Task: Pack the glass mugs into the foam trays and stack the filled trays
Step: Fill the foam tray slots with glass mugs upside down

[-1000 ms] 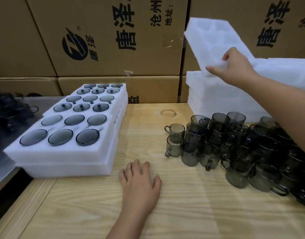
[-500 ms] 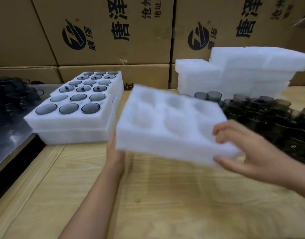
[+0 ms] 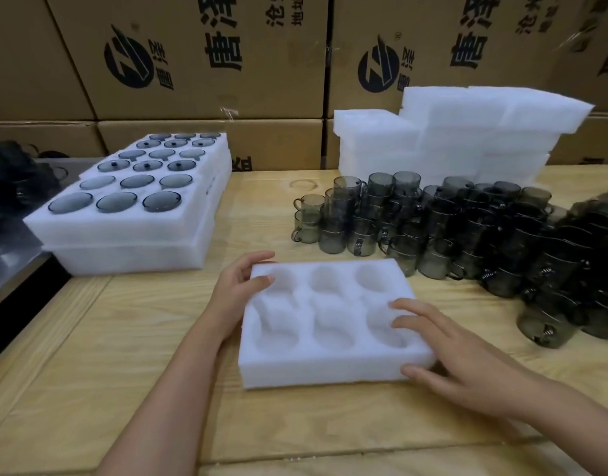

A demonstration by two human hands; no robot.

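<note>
- Right, an empty foam tray point(image 3: 330, 324) lies flat on the pale wooden table point(image 3: 124, 355), a white, soft-looking slab with six rounded hollows in two rows of three
- Left hand point(image 3: 237, 290) is at the tray's far left corner, fingers loosely curled, thumb laid on the top surface and the other fingers reaching round the back edge: it's touching, not clamping
- Right hand point(image 3: 457, 359) sits at the near right corner, fingers spread flat over the top by the nearest hollow, thumb pressed against the front wall; open and resting on the foam
- Just beyond the tray and off to the right, a dense crowd of glass mugs point(image 3: 433, 228): smoky grey, see-through cylinders with small loop handles, many nested one inside another in short columns
- Over on the left, filled trays point(image 3: 138, 214) are stacked two high, the same white foam, with dark round glass rims showing in a grid of hollows on top; some at the back carry a small knob in the middle
- Behind the mugs, a stack of spare foam trays point(image 3: 467, 139) stands in blocky white layers, edges a little uneven
- Brown cardboard boxes point(image 3: 199, 56) wall off the back, printed with black logos and characters
- At far left, something dark and glassy is too blurred to make out
</note>
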